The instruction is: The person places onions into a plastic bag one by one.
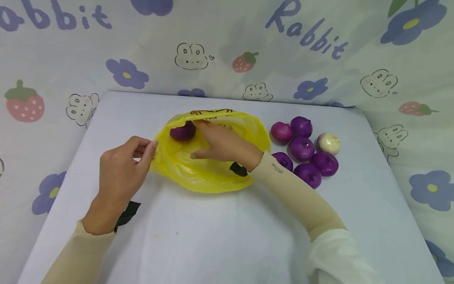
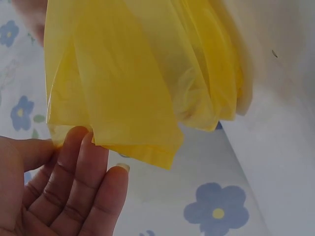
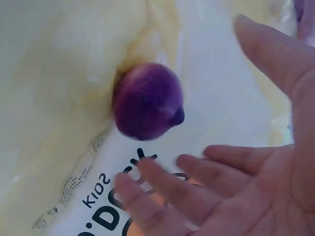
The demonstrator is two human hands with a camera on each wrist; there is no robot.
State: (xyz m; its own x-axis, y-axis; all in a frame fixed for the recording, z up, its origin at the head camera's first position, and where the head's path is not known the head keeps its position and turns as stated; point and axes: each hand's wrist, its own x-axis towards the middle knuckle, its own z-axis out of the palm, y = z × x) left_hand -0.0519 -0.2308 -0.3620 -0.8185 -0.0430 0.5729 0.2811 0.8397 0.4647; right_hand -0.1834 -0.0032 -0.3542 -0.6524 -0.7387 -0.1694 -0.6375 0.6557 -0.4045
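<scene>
A yellow plastic bag (image 1: 198, 177) lies on the table with its mouth spread wide. My left hand (image 1: 122, 167) pinches the bag's left edge between thumb and fingers; the left wrist view shows the yellow film (image 2: 123, 83) at those fingertips. Inside the bag's mouth is my right hand (image 1: 221, 140), fingers spread and holding nothing. A purple onion (image 1: 183, 131) sits in the bag at the left, just beyond the right fingertips. In the right wrist view the onion (image 3: 148, 102) is apart from the open palm, near printed lettering on the bag.
Right of the bag, several purple onions (image 1: 300, 148) are grouped on the white table (image 1: 198, 240), some partly behind the right forearm. One pale peeled onion (image 1: 328, 143) lies at the group's right side. A patterned cloth (image 1: 220, 35) hangs behind the table.
</scene>
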